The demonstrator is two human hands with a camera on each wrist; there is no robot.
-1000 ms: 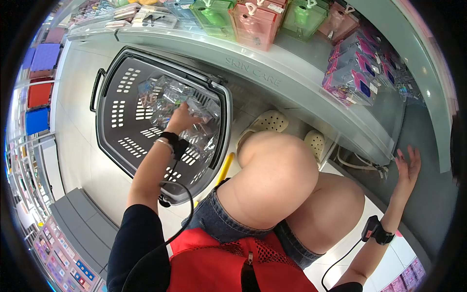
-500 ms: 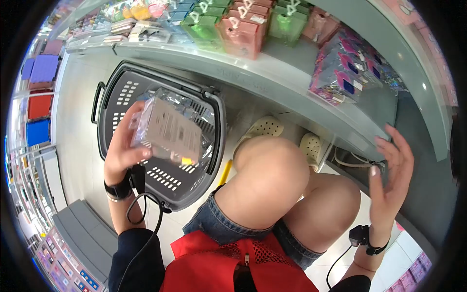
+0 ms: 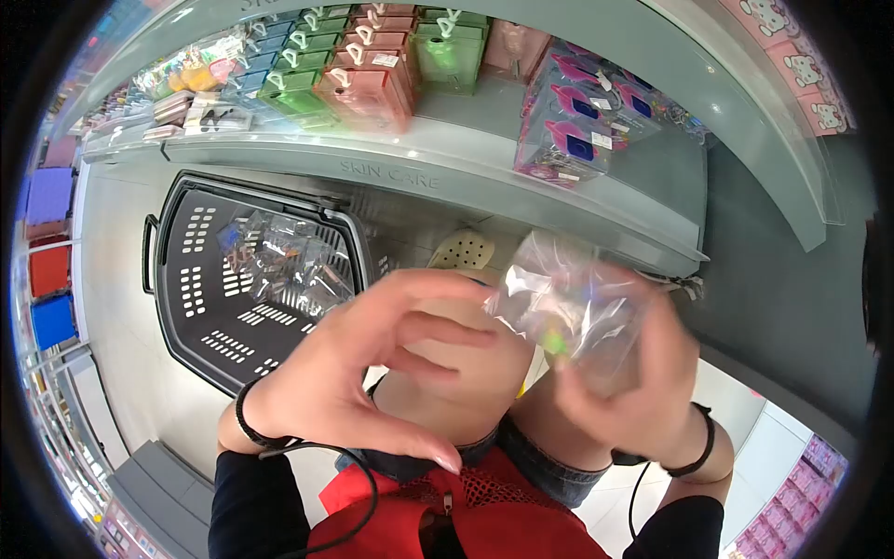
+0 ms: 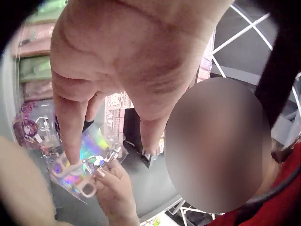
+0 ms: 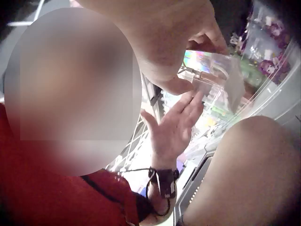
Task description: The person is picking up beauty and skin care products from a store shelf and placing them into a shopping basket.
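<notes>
My right hand (image 3: pixel 643 368) pinches a clear, shiny plastic packet (image 3: pixel 559 303) by its right side, above my knees. In the left wrist view the packet (image 4: pixel 87 162) has a rainbow-sheen sheet, a pale pink looped piece and small metal parts. To its left is my left hand (image 3: pixel 349 363), fingers spread and gently bent with nothing gripped. Its fingertips come right up to the packet's edge in the head view and overlap it in the left wrist view. A grey shopping basket (image 3: pixel 209 312) on the floor at left holds several clear packets (image 3: pixel 289 261).
A grey shelf (image 3: pixel 466 130) runs across the front, bearing green cases (image 3: pixel 452 56), pink cases (image 3: pixel 368 98) and clear packs with pink shapes (image 3: pixel 563 130). A dark grey surface (image 3: pixel 778 289) lies at right. My knees and a cream clog (image 3: pixel 463 250) are below the shelf.
My left hand reached into the basket, lifted a card-backed clear packet, then came right. Now my right hand, earlier unladen by the shelf, holds a clear packet. The head view has swung right.
</notes>
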